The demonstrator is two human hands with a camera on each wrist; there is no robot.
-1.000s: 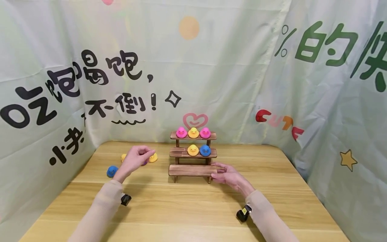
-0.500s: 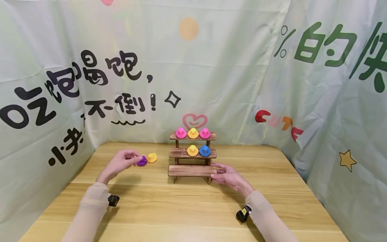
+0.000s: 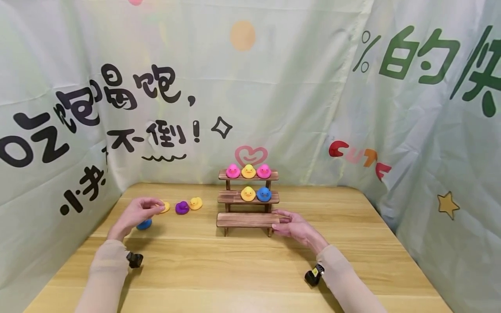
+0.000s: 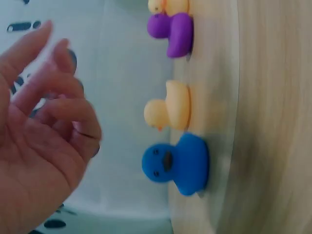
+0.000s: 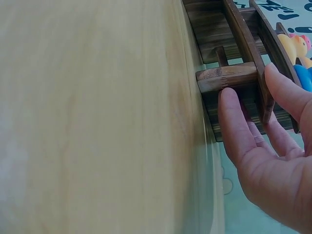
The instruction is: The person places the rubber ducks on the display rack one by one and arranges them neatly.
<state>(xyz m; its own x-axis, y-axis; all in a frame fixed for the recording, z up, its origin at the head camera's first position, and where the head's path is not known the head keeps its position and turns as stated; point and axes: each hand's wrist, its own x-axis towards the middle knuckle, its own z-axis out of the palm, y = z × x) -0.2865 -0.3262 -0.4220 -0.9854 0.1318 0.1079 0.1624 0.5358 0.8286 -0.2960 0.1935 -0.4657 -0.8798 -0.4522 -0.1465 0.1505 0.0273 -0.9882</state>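
Observation:
My left hand (image 3: 135, 213) hovers over the table's left side, fingers loosely bent with nothing between them. In the left wrist view it is apart from a blue rubber duck (image 4: 192, 165) and a yellow rubber duck (image 4: 178, 107). A purple rubber duck (image 3: 182, 208) and another yellow duck (image 3: 195, 203) sit to its right. My right hand (image 3: 299, 228) holds the right end of a three-step wooden shelf (image 3: 246, 220) at its lowest step. Pink ducks (image 3: 232, 171) flank a yellow duck (image 3: 248, 171) on top. The middle step bears a yellow duck (image 3: 248, 194) and a blue duck (image 3: 264, 194).
The wooden table (image 3: 219, 269) is enclosed at the back and sides by a pale printed curtain (image 3: 289, 87). A small black camera sits at each wrist, the left one (image 3: 135, 260) and the right one (image 3: 313, 276).
My left hand has moved left and slightly down, away from the purple duck and towards the blue and yellow ones. The right hand stays at the shelf; the shelf's ducks have not moved.

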